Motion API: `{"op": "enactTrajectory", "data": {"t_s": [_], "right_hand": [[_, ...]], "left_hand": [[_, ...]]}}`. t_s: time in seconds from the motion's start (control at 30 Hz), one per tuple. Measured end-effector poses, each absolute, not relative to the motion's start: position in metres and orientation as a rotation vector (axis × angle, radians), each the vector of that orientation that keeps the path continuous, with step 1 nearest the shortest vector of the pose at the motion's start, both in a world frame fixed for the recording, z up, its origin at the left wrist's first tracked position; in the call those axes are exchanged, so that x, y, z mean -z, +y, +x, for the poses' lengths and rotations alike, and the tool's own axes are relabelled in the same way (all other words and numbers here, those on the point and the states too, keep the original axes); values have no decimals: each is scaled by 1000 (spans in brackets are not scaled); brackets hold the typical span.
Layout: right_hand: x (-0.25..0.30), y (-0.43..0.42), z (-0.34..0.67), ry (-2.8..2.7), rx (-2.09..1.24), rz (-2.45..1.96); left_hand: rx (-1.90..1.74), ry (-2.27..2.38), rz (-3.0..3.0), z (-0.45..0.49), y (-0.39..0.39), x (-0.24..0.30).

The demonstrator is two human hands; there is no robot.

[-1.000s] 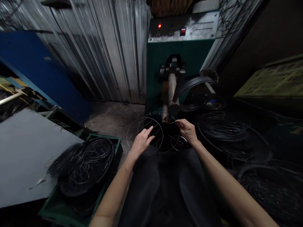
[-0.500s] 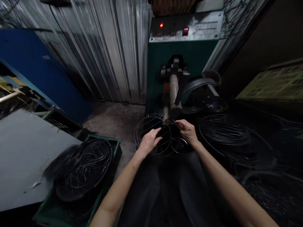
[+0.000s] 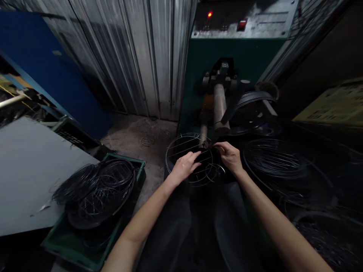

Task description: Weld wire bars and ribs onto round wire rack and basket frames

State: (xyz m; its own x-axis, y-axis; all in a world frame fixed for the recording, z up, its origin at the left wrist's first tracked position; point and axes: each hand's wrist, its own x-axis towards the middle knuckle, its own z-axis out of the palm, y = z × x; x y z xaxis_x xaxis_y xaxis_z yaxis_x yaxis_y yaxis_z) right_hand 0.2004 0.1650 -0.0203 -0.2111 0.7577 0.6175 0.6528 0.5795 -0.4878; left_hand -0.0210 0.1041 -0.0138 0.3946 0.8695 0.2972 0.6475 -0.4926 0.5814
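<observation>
A round wire grille with straight cross wires lies flat in front of me, under the electrode arm of a green welding machine. My left hand rests on the grille's near side, fingers curled round its wires. My right hand pinches the grille's far right part, close to the arm's tip. A smaller wire ring sits between my two hands.
A green crate at lower left holds a heap of black wire rings. A grey tabletop stands to the left. Stacks of wire grilles fill the dark right side. Corrugated metal wall behind.
The grille has slid right, toward the machine's arm, with my left hand following it. My right hand has kept its pinch near the arm's tip. The camera has drifted.
</observation>
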Motion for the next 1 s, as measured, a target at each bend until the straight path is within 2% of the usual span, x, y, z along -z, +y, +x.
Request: {"op": "enactTrajectory", "data": {"t_s": [1.0], "right_hand": [[21, 165, 201, -1918, -200, -1126]], "left_hand": [[-618, 1410, 2423, -25, 106, 11]]}}
